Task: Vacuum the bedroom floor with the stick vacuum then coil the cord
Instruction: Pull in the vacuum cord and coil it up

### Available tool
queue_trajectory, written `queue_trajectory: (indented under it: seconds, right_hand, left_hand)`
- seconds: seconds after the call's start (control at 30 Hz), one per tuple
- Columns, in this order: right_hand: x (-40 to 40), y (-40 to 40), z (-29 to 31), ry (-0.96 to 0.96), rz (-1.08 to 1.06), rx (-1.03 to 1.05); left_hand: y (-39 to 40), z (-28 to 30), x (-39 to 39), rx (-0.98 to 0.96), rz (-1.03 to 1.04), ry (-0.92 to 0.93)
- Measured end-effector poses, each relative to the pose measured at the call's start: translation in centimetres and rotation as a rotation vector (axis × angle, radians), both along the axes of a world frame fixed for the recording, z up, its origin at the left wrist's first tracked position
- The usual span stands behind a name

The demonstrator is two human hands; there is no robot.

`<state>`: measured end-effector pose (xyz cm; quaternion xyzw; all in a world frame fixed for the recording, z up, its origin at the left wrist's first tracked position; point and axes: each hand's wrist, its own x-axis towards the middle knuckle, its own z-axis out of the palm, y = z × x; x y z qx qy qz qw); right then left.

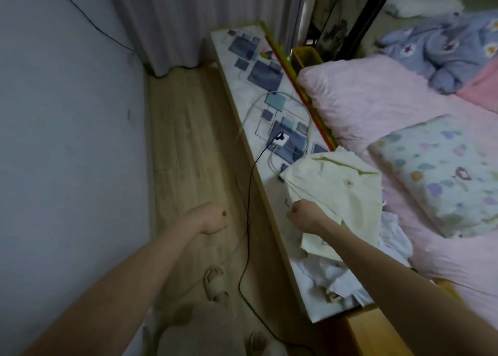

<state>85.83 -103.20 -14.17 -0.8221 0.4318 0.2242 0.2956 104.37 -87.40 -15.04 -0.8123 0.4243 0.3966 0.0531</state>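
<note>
While the black cord [249, 202] hangs between them, left hand [213, 218] and right hand [304, 215] curl into fists, apparently empty.

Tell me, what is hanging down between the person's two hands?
In the head view, a thin black cord runs from the white power adapter on the patterned ledge down to the wooden floor, between the left hand and the right hand.

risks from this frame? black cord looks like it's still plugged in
1. The black cord is plugged into the white power strip and trails over the floor near the feet; a snag could drag the strip off the ledge.
2. The right hand grips the cream cloth close to the strip; lifting it might catch the white cable.
</note>
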Motion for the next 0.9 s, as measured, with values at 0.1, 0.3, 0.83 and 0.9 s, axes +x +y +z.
queue_trajectory:
  seconds: [0.1, 0.3, 0.83, 0.9]
  right_hand:
    - [4.3, -2.9, -1.0, 0.031, -0.075, -0.012]
    - [11.5, -10.3, -3.2, 0.046, -0.157, -0.02]
    - [24.0, -39.9, -25.5, 0.003, -0.104, 0.032]
    - [25.1, -42.1, -29.4, -0.044, -0.106, 0.04]
  left_hand:
    - [-4.3, -0.7, 5.6, -0.02, -0.037, -0.008]
    - [-12.7, -2.5, 14.3, -0.034, -0.042, 0.056]
    - [-38.3, -23.2, 21.8, -0.091, 0.295, 0.334]
    - [-40.9, -25.9, 21.6, -0.155, 0.412, 0.375]
